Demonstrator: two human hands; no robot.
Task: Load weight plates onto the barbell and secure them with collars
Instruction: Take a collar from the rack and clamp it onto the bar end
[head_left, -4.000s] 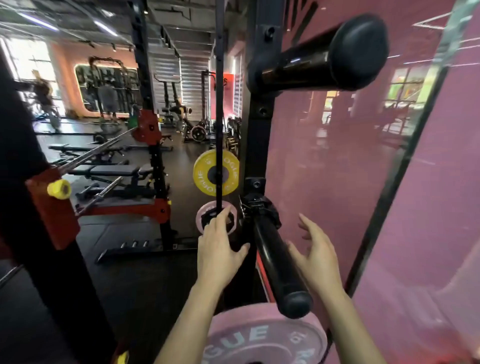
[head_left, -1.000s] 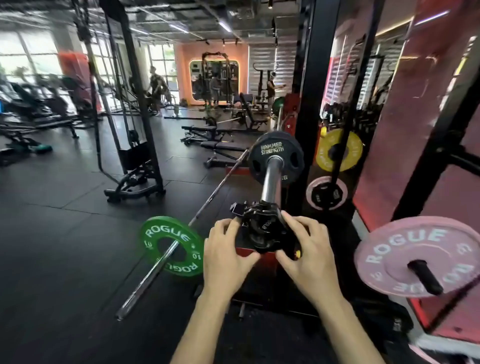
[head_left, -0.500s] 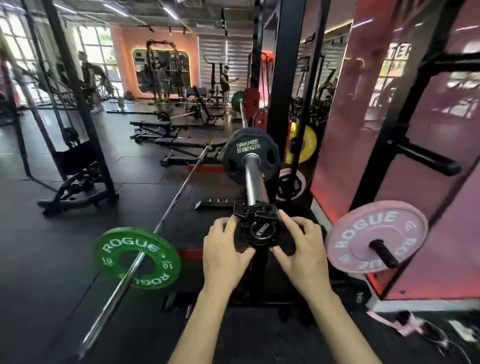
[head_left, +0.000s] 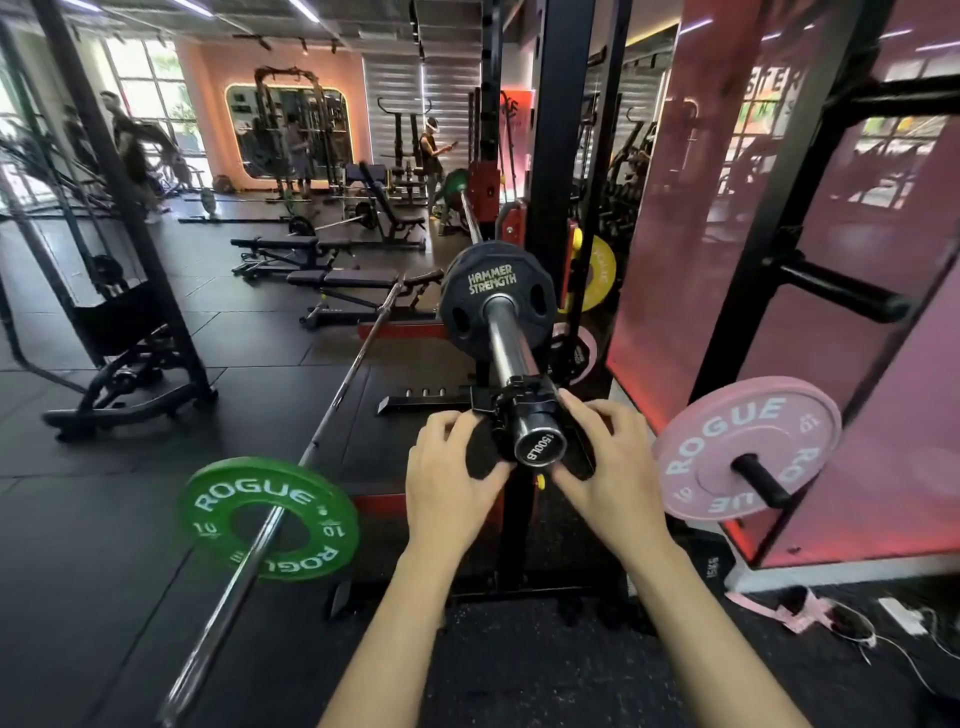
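Note:
A barbell sleeve (head_left: 506, 345) points toward me, its end cap reading 1500LB. A black Hammer Strength plate (head_left: 470, 296) sits far up the sleeve. A black collar (head_left: 511, 402) is around the sleeve near its end, well short of the plate. My left hand (head_left: 452, 478) grips the collar's left side and my right hand (head_left: 605, 467) grips its right side; both sets of fingers curl round it.
A second barbell (head_left: 332, 402) with a green Rogue plate (head_left: 267, 519) slants low at left. A pink Rogue plate (head_left: 727, 447) hangs on a rack peg at right; another peg (head_left: 841, 293) sticks out above. Black rack upright (head_left: 553, 156) behind. People stand far back.
Four seconds ago my hands reached for the collar on a rack peg. Since then I turned to the barbell, and the collar has gone onto the sleeve end and slid slightly inward.

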